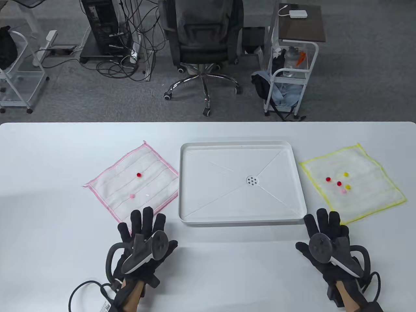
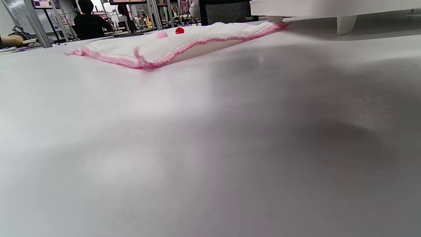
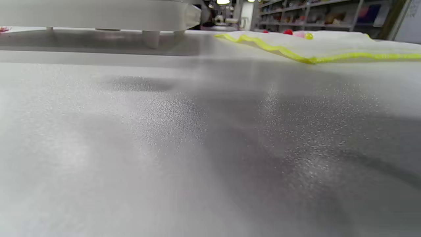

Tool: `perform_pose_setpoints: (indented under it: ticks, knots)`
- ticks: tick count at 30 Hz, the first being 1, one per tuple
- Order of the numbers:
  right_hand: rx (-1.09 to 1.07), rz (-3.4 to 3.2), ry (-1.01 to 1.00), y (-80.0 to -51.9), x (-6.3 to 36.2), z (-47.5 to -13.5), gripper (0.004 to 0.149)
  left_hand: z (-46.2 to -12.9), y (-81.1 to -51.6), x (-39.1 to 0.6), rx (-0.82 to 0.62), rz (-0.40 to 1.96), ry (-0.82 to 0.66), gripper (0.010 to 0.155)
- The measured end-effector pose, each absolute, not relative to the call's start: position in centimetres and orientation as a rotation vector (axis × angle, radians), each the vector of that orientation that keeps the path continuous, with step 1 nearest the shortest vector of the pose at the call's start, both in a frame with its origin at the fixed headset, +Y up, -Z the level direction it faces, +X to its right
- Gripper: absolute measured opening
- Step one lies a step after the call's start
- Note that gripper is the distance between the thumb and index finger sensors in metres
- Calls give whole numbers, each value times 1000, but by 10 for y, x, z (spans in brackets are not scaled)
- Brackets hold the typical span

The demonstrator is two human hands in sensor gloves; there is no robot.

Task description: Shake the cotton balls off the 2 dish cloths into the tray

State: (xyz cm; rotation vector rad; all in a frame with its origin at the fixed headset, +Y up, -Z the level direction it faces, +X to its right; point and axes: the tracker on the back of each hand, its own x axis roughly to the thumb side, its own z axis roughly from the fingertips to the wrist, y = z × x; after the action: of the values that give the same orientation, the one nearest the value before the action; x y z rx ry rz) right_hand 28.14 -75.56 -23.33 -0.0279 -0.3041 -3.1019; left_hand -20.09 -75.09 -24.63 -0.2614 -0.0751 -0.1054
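Observation:
A white tray (image 1: 198, 214) stands at the table's middle, nothing in it. Left of it lies a pink-edged dish cloth (image 1: 152, 188) (image 2: 184, 42) with a red ball (image 1: 138, 175) (image 2: 179, 30) and a pink ball (image 1: 132, 196) (image 2: 161, 35) on it. Right of the tray lies a yellow-edged dish cloth (image 1: 370, 182) (image 3: 329, 49) carrying several red, yellow and pink balls (image 1: 339, 183). My left hand (image 1: 143, 224) lies flat on the table, fingertips over the pink cloth's near corner. My right hand (image 1: 326, 222) lies flat too, fingers spread, just before the yellow cloth's near corner. Neither holds anything.
The white table (image 1: 227, 269) runs to a far edge beyond the cloths. Past it stand an office chair (image 1: 203, 42), a white cart (image 1: 289, 74) and a computer tower with cables (image 1: 104, 29). A glove cable (image 1: 84, 289) trails at the lower left.

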Motion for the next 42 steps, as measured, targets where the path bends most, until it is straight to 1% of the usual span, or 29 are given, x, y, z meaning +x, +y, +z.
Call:
perform_pose_setpoints:
  ticks: [20, 30, 42]
  knots:
    - [-33, -3100, -294, -759, 280, -232, 80, -246, -753, -198, -273, -127, -87, 83]
    - [-29, -3103, -314, -760, 280, -232, 78, -247, -755, -197, -283, -127, -99, 81]
    - [-40, -3094, -287, -759, 278, -232, 77, -247, -756, -195, -290, -131, -111, 81]
